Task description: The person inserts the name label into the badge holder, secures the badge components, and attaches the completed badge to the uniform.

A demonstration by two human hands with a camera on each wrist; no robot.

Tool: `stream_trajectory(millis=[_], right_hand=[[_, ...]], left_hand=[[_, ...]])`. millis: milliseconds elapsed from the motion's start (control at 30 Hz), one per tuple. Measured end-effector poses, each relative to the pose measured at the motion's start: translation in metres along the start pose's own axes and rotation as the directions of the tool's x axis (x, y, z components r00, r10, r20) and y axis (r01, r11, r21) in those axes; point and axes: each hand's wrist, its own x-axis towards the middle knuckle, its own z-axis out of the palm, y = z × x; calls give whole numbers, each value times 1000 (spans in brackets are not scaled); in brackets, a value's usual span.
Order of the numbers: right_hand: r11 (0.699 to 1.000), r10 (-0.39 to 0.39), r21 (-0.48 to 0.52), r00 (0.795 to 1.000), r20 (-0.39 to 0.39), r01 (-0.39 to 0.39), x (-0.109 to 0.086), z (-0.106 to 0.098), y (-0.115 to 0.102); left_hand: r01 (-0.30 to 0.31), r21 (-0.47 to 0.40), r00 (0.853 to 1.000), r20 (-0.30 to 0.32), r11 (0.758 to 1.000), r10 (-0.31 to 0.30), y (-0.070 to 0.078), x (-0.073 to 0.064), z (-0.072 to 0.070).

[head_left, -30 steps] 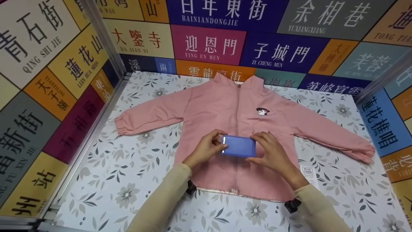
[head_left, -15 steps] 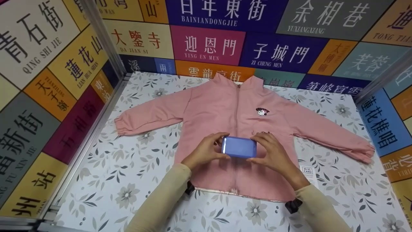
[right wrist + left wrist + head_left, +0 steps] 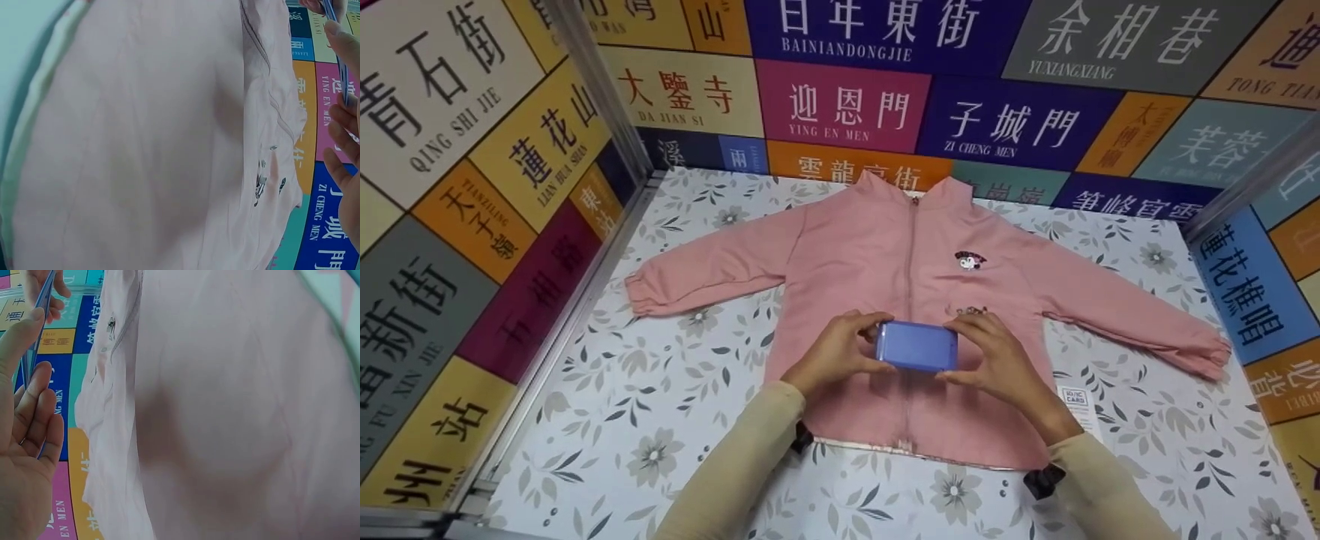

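A thin blue card holder point(image 3: 917, 346) is held up level over the front of a pink zip jacket point(image 3: 840, 247). My left hand point(image 3: 834, 349) pinches its left end between thumb and fingers, and my right hand point(image 3: 994, 356) pinches the right end. Seen edge-on in the left wrist view, the card holder point(image 3: 35, 343) is slim, and the lower fingers of that hand point(image 3: 31, 433) are loosely curled. The right wrist view shows the same slim edge between thumb and forefinger of the right hand point(image 3: 346, 140). The jacket lies face up, sleeves spread, zip closed.
A white printed paper point(image 3: 1078, 405) marked ID/IC CARD lies partly under the jacket's right side. Below everything is a floral tablecloth point(image 3: 652, 450). Walls of coloured sign panels point(image 3: 840, 105) stand at the back and both sides, with a metal post point(image 3: 611, 90) at the left corner.
The card holder has come down slightly toward me. The left thumb has slid from its front face to the lower edge. The jacket lies as before.
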Motion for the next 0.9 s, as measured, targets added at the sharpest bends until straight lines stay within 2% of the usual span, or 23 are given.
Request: stream_trajectory(millis=[500, 733, 900], right_hand=[[999, -37, -22, 999, -26, 36, 0, -1, 0], [1000, -16, -22, 1000, -24, 16, -1, -2, -1], [999, -29, -30, 999, -30, 28, -2, -2, -1]], left_hand=[[-11, 41, 1000, -4, 999, 11, 0, 1, 0], [-28, 41, 1000, -7, 999, 28, 0, 1, 0], [-34, 49, 999, -7, 998, 34, -1, 0, 0]])
